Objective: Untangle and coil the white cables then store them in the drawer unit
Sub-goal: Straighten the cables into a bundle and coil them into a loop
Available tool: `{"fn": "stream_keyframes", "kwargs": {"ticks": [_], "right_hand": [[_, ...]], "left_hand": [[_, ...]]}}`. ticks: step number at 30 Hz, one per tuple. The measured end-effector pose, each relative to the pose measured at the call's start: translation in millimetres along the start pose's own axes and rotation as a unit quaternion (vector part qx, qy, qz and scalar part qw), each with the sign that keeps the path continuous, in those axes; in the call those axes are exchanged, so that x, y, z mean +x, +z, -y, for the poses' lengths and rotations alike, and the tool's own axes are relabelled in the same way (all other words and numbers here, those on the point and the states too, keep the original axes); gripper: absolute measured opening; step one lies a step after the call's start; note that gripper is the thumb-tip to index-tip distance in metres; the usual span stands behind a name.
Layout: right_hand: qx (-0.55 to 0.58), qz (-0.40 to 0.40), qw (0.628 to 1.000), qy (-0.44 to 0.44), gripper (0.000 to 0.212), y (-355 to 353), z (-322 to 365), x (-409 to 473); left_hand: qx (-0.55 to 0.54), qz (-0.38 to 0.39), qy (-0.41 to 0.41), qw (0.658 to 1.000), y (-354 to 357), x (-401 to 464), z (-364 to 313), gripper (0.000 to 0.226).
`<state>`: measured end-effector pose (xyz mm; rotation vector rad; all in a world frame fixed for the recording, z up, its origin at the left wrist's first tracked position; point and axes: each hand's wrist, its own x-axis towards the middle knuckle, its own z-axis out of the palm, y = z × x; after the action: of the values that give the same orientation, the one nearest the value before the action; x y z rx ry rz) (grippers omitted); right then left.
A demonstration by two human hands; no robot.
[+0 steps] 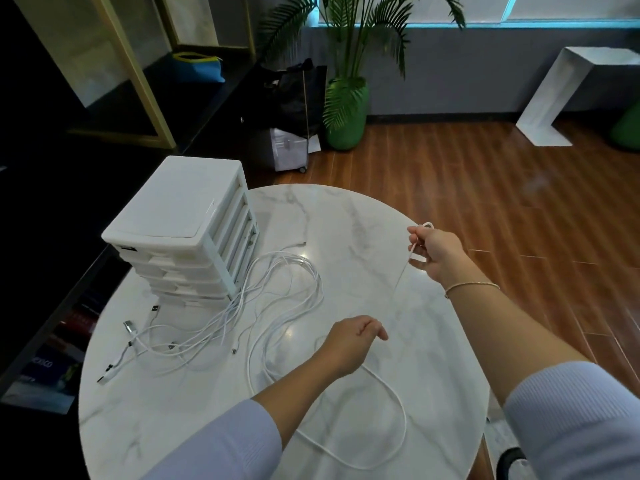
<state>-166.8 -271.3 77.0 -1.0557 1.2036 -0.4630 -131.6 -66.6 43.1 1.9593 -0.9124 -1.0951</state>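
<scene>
Right hand (pixel 437 251) pinched one white cable (pixel 398 403) above the marble table (pixel 346 216); left hand (pixel 349 344) closed around its lower run. Remaining cables (pixel 277 299) lay tangled beside the drawer unit (pixel 180 216).

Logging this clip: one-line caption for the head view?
Both hands stretch one white cable above a marble table; tangled cables beside drawer unit.
</scene>
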Motion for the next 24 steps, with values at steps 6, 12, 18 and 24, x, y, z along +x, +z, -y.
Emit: {"fn": "stream_keyframes", "kwargs": {"ticks": [6, 12, 18, 24], "right_hand": [[-0.014, -0.025, 0.999, -0.021, 0.021, -10.3, 8.5, 10.2], [0.008, -0.008, 0.998, -0.065, 0.022, -11.2, 23.5, 12.2], [-0.063, 0.101, 0.987, -0.111, 0.021, 8.4, 12.1, -5.3], [-0.091, 0.141, 0.98, -0.106, 0.021, 28.9, -18.5, -20.9]], "left_hand": [[-0.011, 0.054, -0.021, 0.998, 4.6, -4.2, 24.6, 0.032], [-0.008, 0.143, -0.108, 0.984, 4.4, 2.6, 46.3, 0.028], [0.021, 0.038, -0.043, 0.998, -19.2, 43.0, 8.9, 0.06], [-0.168, -0.081, 0.011, 0.982, -29.5, 73.5, -56.0, 0.04]]}}
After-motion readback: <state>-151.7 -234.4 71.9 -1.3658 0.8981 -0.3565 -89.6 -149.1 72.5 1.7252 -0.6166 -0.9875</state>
